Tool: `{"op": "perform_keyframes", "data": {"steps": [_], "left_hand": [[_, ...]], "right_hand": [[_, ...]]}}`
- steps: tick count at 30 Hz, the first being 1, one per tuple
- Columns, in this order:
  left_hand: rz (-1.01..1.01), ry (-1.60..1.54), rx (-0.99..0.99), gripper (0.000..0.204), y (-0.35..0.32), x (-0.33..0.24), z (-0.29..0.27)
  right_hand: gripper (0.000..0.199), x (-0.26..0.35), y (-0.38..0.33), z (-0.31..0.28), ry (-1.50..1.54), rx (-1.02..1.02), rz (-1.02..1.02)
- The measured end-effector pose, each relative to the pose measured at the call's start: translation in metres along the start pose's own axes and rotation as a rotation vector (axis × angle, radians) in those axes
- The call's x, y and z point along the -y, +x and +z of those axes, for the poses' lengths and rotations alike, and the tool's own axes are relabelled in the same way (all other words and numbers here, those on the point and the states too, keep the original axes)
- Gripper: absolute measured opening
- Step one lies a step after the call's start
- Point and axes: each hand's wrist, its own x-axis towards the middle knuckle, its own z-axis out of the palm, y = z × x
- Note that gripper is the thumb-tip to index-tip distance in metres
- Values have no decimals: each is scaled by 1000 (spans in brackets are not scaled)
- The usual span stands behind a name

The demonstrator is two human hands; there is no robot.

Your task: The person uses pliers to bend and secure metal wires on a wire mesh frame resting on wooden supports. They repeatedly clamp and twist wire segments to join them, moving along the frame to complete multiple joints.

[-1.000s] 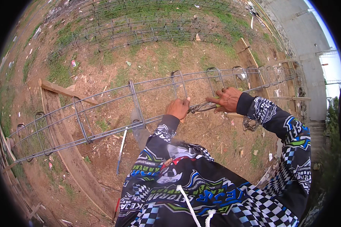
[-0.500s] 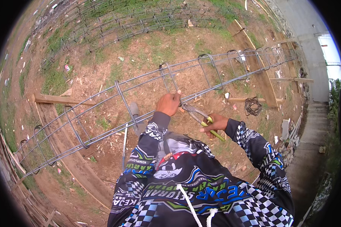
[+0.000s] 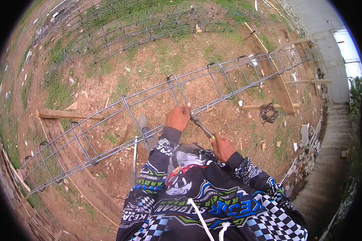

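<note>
A long cage of steel rebar [image 3: 145, 99] with stirrups [image 3: 220, 80] spaced along it stretches across in front of me. My left hand [image 3: 178, 117] is closed around the near bars, beside a stirrup, its thumb pointing away from me. Pincers [image 3: 203, 128] with yellow-green handles are gripped in my right hand [image 3: 223, 148], whose fingers wrap the handles. Their jaws meet the near bar just right of my left hand, where that stirrup crosses. Any tie wire at the jaws is too small to make out.
Wooden planks on edge [image 3: 74, 168] pass under the cage at left, and another plank [image 3: 275, 76] at right. A coil of dark wire [image 3: 268, 113] lies on the ground at right. More rebar cages [image 3: 149, 30] lie beyond on grass. A concrete strip [image 3: 330, 152] runs along the right.
My right hand has moved left and nearer to my body, swinging the pincers round. The handles, spread apart before, are now squeezed together. My left hand stays on the bars.
</note>
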Motion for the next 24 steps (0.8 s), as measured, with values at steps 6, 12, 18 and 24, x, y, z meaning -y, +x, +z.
{"op": "perform_keyframes", "data": {"steps": [6, 12, 18, 24], "left_hand": [[23, -52, 25, 58, 3, -1, 4], [22, -12, 23, 60, 10, 10, 9], [22, -42, 9, 60, 3, 11, 8], [43, 24, -48, 60, -7, 17, 11]], "right_hand": [[40, -17, 19, -25, 843, 541, 265], [53, -6, 8, -34, -130, -99, -124], [58, -6, -2, -33, -428, -329, -271], [45, -17, 13, -29, -91, 26, -151]]}}
